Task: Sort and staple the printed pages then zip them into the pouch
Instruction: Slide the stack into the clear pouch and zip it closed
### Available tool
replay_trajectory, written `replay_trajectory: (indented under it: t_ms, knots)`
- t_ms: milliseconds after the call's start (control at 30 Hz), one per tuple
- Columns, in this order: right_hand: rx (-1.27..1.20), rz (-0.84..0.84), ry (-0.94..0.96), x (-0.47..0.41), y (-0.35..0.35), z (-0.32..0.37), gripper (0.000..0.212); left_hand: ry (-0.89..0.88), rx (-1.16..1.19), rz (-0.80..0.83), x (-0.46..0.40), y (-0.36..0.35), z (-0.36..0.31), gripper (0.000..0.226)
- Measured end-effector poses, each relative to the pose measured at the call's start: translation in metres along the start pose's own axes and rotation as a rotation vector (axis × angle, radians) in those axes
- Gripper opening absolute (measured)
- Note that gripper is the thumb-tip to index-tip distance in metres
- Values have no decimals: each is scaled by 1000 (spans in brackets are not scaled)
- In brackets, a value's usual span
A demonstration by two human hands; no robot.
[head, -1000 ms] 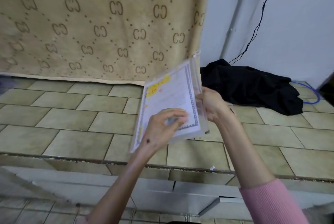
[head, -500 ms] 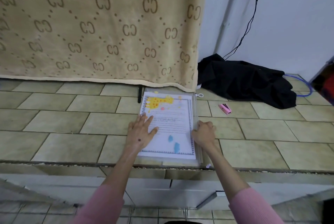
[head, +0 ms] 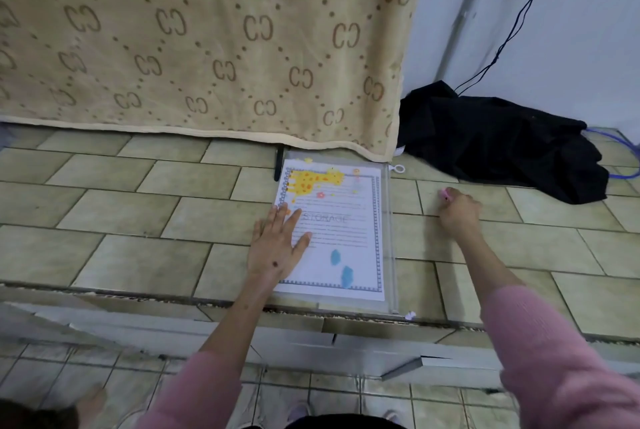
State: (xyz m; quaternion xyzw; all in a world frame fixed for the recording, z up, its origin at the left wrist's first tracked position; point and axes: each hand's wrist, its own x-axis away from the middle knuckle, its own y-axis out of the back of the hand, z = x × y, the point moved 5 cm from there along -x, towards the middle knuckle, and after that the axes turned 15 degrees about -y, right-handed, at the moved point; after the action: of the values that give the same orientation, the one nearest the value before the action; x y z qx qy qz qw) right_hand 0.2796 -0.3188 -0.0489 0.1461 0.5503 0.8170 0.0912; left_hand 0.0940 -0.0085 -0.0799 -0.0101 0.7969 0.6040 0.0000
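Observation:
A clear zip pouch (head: 389,248) lies flat on the tiled ledge with the printed pages (head: 343,231) inside; the top page shows a yellow giraffe and blue marks. Its zipper runs down the right edge, with the ring pull (head: 399,169) at the far end. My left hand (head: 277,245) rests flat, fingers spread, on the pouch's left side. To the right of the pouch my right hand (head: 459,210) curls around a small pink stapler (head: 445,193), of which only the tip shows.
A beige patterned blanket (head: 207,47) hangs behind the ledge. A black cloth heap (head: 502,141) lies at the back right, with a blue cable (head: 623,151) and a black wire beside it. A dark pen-like object (head: 278,165) lies by the pouch's far left corner. The ledge edge (head: 346,316) drops off in front.
The pouch went from held in the air to lying flat on the ledge. My right hand left its right edge and moved right onto the pink stapler. My left hand stays pressed on it.

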Motion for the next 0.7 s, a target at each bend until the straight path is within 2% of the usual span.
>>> replay_trajectory:
  t_ms: [100, 167, 267, 333, 467, 600, 667, 700]
  knots:
    - [-81, -84, 26, 0, -1, -5, 33, 4, -12, -5, -1, -1, 0, 63]
    - [-243, -94, 9, 15, 0, 0, 33, 8, -20, -10, -1, -2, 0, 69]
    - [-535, -34, 41, 55, -8, 26, 37, 19, -20, -22, -1, -3, -4, 84]
    - [-626, 25, 127, 82, -15, 52, 36, 28, -19, -13, -2, -4, -7, 84]
    - [-592, 78, 317, 122, -30, 95, 23, 32, -24, 3, -2, -2, -9, 79]
    - [-547, 163, 309, 131, -61, 99, 13, 27, -20, -1, -2, -1, -9, 88]
    - [-548, 169, 301, 132, -65, 95, 16, 25, -18, -6, -2, -2, -8, 89]
    - [-554, 173, 298, 134, -63, 94, 26, 24, -17, -12, -2, -2, -8, 88]
